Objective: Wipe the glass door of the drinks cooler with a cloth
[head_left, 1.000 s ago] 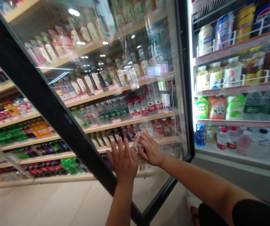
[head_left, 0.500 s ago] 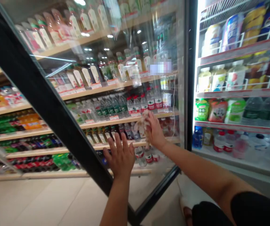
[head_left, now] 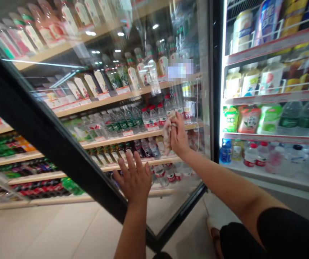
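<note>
A glass fridge door point(head_left: 170, 208) with a black frame stands swung open in front of me. My left hand point(head_left: 136, 177) lies flat against the lower glass near the frame, its fingers spread and holding nothing. To the right and a little higher, my right hand point(head_left: 180, 138) grips a crumpled, light-coloured cloth point(head_left: 168, 135) pressed to the pane. Bottles on shelves show through the glass behind both hands, mixed with reflections of ceiling lights.
On the right, the lit fridge point(head_left: 273, 138) holds bottles and cans on wire-fronted shelves. Shelves of drinks point(head_left: 41, 174) run along the left and behind the door. Pale floor tiles point(head_left: 49, 230) lie below. My foot point(head_left: 213, 230) is beside the door's lower corner.
My right hand and the cloth have moved slightly up and to the right on the glass. The left hand stays flat on the pane. The view has shifted a little.
</note>
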Demonstrator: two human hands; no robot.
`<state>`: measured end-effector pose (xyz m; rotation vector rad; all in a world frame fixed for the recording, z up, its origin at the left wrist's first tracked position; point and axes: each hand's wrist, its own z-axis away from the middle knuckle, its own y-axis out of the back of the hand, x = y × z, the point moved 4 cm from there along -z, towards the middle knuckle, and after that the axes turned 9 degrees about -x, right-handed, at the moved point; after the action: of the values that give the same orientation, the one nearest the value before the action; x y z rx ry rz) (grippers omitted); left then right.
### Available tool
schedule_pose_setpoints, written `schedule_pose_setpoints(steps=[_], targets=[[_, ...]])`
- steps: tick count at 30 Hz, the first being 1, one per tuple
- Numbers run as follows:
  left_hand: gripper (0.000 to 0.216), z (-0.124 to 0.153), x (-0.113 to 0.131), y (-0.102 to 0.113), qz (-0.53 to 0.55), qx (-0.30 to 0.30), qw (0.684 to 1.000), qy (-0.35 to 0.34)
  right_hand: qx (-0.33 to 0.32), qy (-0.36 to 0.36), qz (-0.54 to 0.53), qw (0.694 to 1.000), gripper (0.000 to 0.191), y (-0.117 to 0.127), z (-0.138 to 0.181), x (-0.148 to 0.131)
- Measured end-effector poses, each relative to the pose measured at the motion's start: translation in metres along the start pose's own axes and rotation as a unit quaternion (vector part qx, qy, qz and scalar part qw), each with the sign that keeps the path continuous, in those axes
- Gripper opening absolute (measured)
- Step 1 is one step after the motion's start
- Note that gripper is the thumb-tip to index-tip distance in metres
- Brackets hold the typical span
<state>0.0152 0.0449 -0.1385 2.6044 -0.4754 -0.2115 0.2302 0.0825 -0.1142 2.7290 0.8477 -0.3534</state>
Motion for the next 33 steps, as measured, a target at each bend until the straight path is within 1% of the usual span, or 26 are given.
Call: schedule_pose_setpoints(steps=[2,3,4,5,9,11,14,16,17,18,20,22,23,24,25,27,28,30,31,32,33], targets=[[0.074,-0.001,0.001,0.000,-0.013,0.001,1.000,-0.004,0.004,-0.024,0.000,1.000,0.036,0.006,-0.030,-0.010],[0.074,-0.001,0.001,0.001,-0.016,0.002,1.000,-0.005,0.002,-0.027,-0.002,1.000,0.036,0.007,-0.039,-0.016],[0.074,-0.001,0.002,0.001,-0.016,0.003,1.000,-0.006,-0.003,-0.025,-0.006,1.000,0.036,0.007,-0.041,-0.021],[0.073,-0.001,0.002,0.001,-0.013,0.004,1.000,-0.005,-0.010,-0.019,-0.011,1.000,0.035,0.006,-0.037,-0.025],[0.070,0.001,0.001,0.001,-0.001,0.004,1.000,-0.001,-0.033,-0.002,-0.021,0.999,0.028,-0.002,0.007,-0.028],[0.070,0.001,0.001,0.001,0.000,0.006,1.000,-0.004,-0.033,-0.010,-0.019,0.999,0.030,-0.003,0.009,-0.024],[0.069,0.001,0.002,0.001,0.002,0.011,1.000,-0.003,-0.011,-0.029,-0.009,0.999,0.040,0.003,-0.024,-0.019],[0.068,0.001,0.003,0.001,0.004,0.005,1.000,0.004,-0.008,-0.016,0.006,1.000,0.047,0.006,-0.042,-0.015],[0.066,0.001,0.004,0.002,0.005,-0.001,1.000,0.010,-0.013,-0.003,0.015,1.000,0.049,0.006,-0.043,-0.012],[0.065,0.001,0.006,0.002,0.007,-0.010,1.000,0.017,-0.017,0.010,0.023,1.000,0.051,0.005,-0.037,-0.008],[0.063,0.002,0.009,0.004,0.011,-0.030,0.999,0.032,-0.023,0.023,0.035,0.999,0.053,0.004,-0.007,0.004],[0.061,0.002,0.012,0.005,0.018,-0.058,0.997,0.046,-0.029,0.018,0.041,0.999,0.054,0.005,0.027,0.021],[0.060,0.002,0.013,0.005,0.023,-0.072,0.996,0.054,-0.033,0.010,0.042,0.999,0.054,0.007,0.037,0.029],[0.060,0.002,0.013,0.006,0.029,-0.083,0.994,0.062,-0.034,0.001,0.041,0.999,0.054,0.009,0.041,0.037],[0.059,0.001,0.013,0.006,0.034,-0.091,0.993,0.069,-0.032,-0.007,0.039,0.999,0.054,0.012,0.037,0.044],[0.059,0.001,0.013,0.006,0.042,-0.098,0.991,0.079,-0.013,-0.018,0.033,0.999,0.054,0.016,0.012,0.051],[0.060,0.001,0.013,0.007,0.043,-0.098,0.991,0.081,-0.006,-0.014,0.031,0.999,0.054,0.018,-0.005,0.050],[0.060,0.001,0.014,0.006,0.045,-0.099,0.991,0.077,-0.013,0.011,0.025,1.000,0.052,0.017,-0.031,0.041],[0.060,0.002,0.014,0.006,0.046,-0.099,0.991,0.074,-0.020,0.024,0.021,0.999,0.051,0.015,-0.035,0.033],[0.061,0.002,0.014,0.006,0.048,-0.098,0.992,0.069,-0.028,0.035,0.017,0.999,0.051,0.012,-0.032,0.025],[0.061,0.003,0.014,0.005,0.048,-0.094,0.992,0.066,-0.033,0.041,0.013,0.999,0.051,0.009,-0.022,0.017]])
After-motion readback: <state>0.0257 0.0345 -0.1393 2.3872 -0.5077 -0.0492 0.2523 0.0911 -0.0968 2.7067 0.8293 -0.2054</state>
